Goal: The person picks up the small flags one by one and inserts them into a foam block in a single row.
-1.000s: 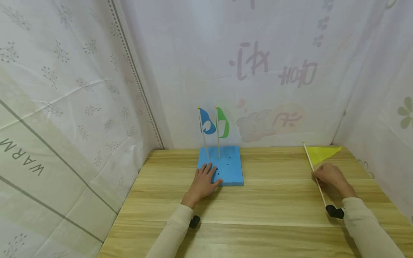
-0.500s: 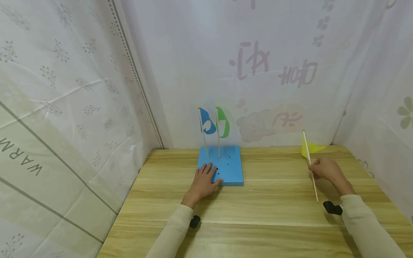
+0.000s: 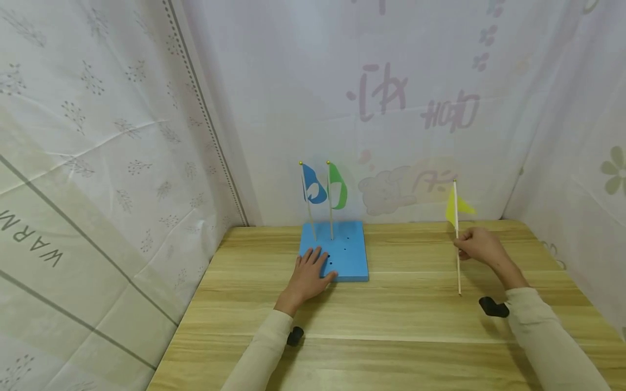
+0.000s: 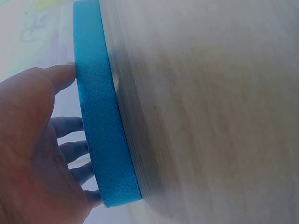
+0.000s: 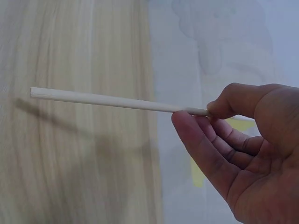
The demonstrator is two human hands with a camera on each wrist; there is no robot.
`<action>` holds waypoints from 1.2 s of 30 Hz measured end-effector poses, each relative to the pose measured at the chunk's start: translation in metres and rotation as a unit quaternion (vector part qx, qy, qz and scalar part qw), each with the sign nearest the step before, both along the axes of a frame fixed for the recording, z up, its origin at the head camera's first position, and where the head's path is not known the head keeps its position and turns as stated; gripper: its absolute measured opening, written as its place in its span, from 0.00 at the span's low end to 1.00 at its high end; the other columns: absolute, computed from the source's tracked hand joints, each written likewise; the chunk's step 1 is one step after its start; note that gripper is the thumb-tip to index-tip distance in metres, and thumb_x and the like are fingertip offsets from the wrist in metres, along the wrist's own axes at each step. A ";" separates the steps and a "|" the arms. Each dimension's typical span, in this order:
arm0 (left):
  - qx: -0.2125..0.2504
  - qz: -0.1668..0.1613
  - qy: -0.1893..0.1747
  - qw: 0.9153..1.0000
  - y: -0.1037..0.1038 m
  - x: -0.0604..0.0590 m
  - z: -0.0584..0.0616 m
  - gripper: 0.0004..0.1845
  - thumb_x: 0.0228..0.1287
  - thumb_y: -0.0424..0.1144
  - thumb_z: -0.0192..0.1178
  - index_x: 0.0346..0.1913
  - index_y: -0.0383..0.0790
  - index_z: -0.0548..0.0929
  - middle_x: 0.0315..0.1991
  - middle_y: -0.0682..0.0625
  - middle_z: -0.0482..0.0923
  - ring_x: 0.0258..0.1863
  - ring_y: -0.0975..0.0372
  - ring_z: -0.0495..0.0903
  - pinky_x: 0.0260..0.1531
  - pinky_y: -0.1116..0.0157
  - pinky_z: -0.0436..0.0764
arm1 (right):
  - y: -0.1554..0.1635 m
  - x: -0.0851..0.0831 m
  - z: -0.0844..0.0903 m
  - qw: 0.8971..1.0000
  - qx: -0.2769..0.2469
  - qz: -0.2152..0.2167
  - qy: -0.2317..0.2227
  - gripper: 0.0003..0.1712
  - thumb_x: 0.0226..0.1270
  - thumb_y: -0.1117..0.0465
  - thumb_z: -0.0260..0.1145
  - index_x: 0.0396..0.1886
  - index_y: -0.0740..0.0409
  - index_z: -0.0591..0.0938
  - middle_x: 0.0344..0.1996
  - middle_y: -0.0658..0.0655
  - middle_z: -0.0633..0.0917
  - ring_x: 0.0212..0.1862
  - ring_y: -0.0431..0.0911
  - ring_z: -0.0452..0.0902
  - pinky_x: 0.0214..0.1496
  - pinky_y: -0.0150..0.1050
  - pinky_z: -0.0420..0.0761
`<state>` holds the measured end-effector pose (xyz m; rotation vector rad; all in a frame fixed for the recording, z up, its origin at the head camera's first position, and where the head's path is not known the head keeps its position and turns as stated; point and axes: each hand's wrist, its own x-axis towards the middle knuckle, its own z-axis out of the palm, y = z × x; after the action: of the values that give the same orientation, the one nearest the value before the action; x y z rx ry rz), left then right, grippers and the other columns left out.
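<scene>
My left hand [image 3: 308,276] rests with spread fingers on the near left part of a blue foam board [image 3: 349,266]. In the left wrist view its fingertips press the top of that board [image 4: 100,107]. A blue flag [image 3: 315,187] and a green flag [image 3: 338,187] stand upright in the board's far part, beside several small dark holes. Off to the right, my right hand [image 3: 481,248] pinches the stick of a yellow flag [image 3: 452,209] between thumb and fingers. That flag is almost upright. In the right wrist view the bare lower end of its stick [image 5: 93,98] sticks out past the fingertips.
The wooden table [image 3: 401,320] reaches back to a printed curtain [image 3: 293,81]. More curtain [image 3: 122,179] hangs along the left side, and another on the right. A black wrist camera [image 3: 494,307] sits by the right sleeve.
My right hand has moved slightly left and away from me with the yellow flag. The flag has risen and tilted from slanting to nearly upright. My left hand and the board stay put.
</scene>
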<state>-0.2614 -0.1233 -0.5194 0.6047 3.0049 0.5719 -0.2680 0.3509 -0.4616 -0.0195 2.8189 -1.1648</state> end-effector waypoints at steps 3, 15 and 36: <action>-0.001 0.000 0.001 1.000 0.000 0.000 0.001 0.38 0.80 0.59 0.57 0.82 0.41 0.67 0.85 0.39 0.56 0.86 0.40 0.53 0.82 0.34 0.52 | -0.008 -0.002 0.006 1.000 -0.010 0.006 0.011 0.18 0.78 0.62 0.60 0.43 0.78 0.83 0.32 0.65 0.90 0.33 0.51 0.93 0.43 0.50 0.93; 0.006 -0.010 0.003 1.000 -0.004 0.005 0.003 0.38 0.80 0.59 0.58 0.82 0.40 0.67 0.85 0.38 0.57 0.85 0.40 0.54 0.82 0.33 0.53 | -0.037 -0.006 0.023 0.999 -0.008 -0.001 0.047 0.16 0.79 0.59 0.62 0.46 0.72 0.80 0.36 0.64 0.90 0.37 0.56 0.94 0.45 0.50 0.93; 0.000 -0.018 0.004 1.000 -0.008 0.007 0.002 0.38 0.81 0.58 0.58 0.82 0.39 0.68 0.85 0.37 0.57 0.85 0.39 0.54 0.81 0.33 0.54 | -0.089 -0.020 0.040 0.990 -0.044 -0.037 0.125 0.13 0.77 0.58 0.63 0.47 0.66 0.81 0.41 0.66 0.89 0.34 0.48 0.92 0.36 0.36 0.90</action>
<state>-0.2546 -0.1311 -0.5172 0.6616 2.9954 0.5696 -0.2876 0.2616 -0.4211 -0.0733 3.0018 -1.3941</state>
